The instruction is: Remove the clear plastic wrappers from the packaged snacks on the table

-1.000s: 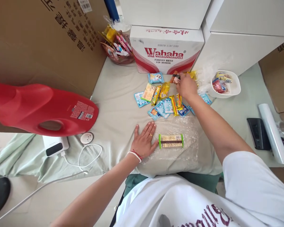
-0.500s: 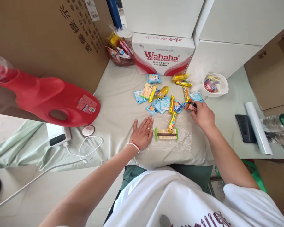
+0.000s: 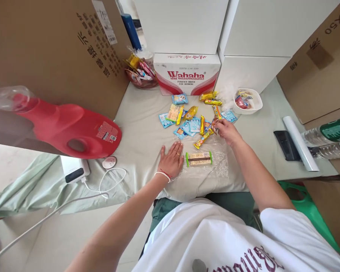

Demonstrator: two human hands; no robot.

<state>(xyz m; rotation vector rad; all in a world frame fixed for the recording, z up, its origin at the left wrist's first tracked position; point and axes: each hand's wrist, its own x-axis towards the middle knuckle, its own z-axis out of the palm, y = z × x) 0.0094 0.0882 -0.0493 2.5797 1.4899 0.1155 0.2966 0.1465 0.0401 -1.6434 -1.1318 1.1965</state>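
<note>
My left hand (image 3: 171,160) lies flat on the cloth with its fingers stretched out, just left of a clear plastic bag (image 3: 221,164). On that bag rests a green-ended snack bar (image 3: 198,158). Pinched in the fingers of my right hand (image 3: 228,131) is a small brown-wrapped snack (image 3: 214,123), mostly hidden by them. A yellow snack stick (image 3: 203,139) lies slanted below these fingertips, and whether they touch it I cannot tell. Beyond are several blue packets (image 3: 194,125), a golden-wrapped snack (image 3: 191,112), a cream-coloured packet (image 3: 175,113) and more yellow sticks (image 3: 202,124).
A white tub (image 3: 256,105) of snacks stands at the right, a filled basket (image 3: 141,81) at the back left. Behind is a Wahaba-style water carton (image 3: 187,81). A red jug (image 3: 82,132) and a power bank (image 3: 73,170) are left; bottles (image 3: 336,132) and a white roll (image 3: 300,143) are right.
My right hand has moved left and slightly toward me with the brown-wrapped snack. The yellow stick has swung off the green-ended bar. The view has shifted; my left hand stays flat.
</note>
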